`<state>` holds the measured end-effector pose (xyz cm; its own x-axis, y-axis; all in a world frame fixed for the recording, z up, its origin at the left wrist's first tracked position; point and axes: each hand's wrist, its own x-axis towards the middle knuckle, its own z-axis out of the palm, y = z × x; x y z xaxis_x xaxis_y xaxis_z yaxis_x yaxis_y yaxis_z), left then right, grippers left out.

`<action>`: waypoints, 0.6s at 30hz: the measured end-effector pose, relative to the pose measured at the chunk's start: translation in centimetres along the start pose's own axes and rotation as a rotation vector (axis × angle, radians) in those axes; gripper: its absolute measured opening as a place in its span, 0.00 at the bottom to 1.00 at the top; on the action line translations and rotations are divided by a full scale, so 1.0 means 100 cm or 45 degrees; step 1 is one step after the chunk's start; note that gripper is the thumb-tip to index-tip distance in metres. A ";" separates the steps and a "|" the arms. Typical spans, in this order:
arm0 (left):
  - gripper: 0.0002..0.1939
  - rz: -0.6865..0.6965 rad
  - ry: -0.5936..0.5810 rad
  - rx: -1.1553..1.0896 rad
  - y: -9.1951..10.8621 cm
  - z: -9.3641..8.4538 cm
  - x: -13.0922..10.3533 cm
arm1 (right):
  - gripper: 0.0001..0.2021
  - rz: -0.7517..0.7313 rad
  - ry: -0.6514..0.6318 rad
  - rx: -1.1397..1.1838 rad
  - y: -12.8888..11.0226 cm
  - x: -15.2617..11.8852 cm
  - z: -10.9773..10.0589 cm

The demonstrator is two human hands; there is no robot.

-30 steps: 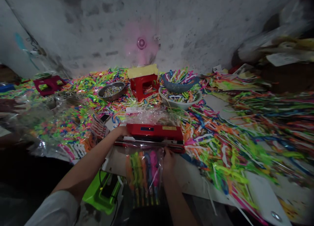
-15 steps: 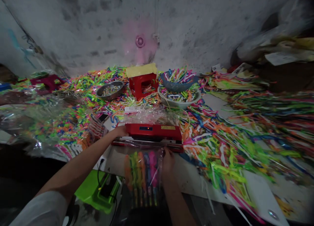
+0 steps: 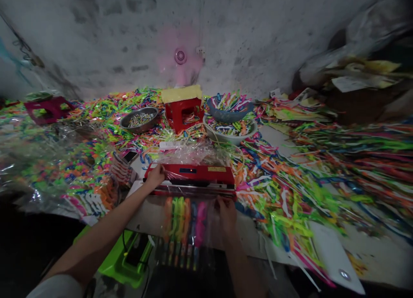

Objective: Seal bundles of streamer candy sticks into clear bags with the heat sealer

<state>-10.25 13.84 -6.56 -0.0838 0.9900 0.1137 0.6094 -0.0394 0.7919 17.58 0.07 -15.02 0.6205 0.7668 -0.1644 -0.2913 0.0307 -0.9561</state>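
A red bag sealer [image 3: 206,175] with a small display and an orange light lies across the table's front. My left hand [image 3: 156,176] is on the left end of its lid, fingers bent over the top. My right hand [image 3: 227,209] pinches the right edge of a clear plastic bag just below the sealer's front right. Inside the bag [image 3: 185,233] stand several bright sticks in a row: orange, green, yellow, blue and pink, with patterned lower ends. The bag's upper edge lies at the sealer's front; how far it goes in is hard to see.
Loose colourful pieces cover the table around a red stool [image 3: 183,115], a metal bowl [image 3: 139,120] and stacked basins [image 3: 230,134]. Filled clear bags [image 3: 77,160] are heaped left. A phone [image 3: 130,156] lies behind the sealer's left. A pink fan [image 3: 180,57] spins behind. Below is a green stool [image 3: 121,263].
My left hand has come up more fully onto the lid's left end. My right hand has moved slightly away from the sticks, still at the bag's edge. The view has shifted a little.
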 end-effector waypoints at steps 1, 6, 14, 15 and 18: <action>0.10 0.012 0.014 -0.034 0.001 0.001 0.001 | 0.16 -0.088 0.028 -0.100 -0.007 0.001 -0.001; 0.10 0.062 0.053 -0.204 0.003 0.003 0.005 | 0.10 -0.742 -0.224 -0.605 -0.063 0.012 0.045; 0.09 0.075 0.150 -0.295 0.007 0.000 -0.001 | 0.06 -0.631 -1.455 -1.728 -0.109 0.021 0.191; 0.09 0.075 0.153 -0.292 0.007 -0.001 -0.002 | 0.05 -0.587 -1.506 -1.780 -0.110 0.025 0.194; 0.08 0.084 0.138 -0.288 0.006 -0.003 -0.002 | 0.05 -0.503 -1.627 -1.940 -0.115 0.046 0.180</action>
<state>-10.10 13.58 -5.96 -0.1411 0.9645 0.2231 0.4254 -0.1444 0.8934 10.65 14.83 -0.44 -0.4823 0.7993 -0.3585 0.8560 0.3429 -0.3870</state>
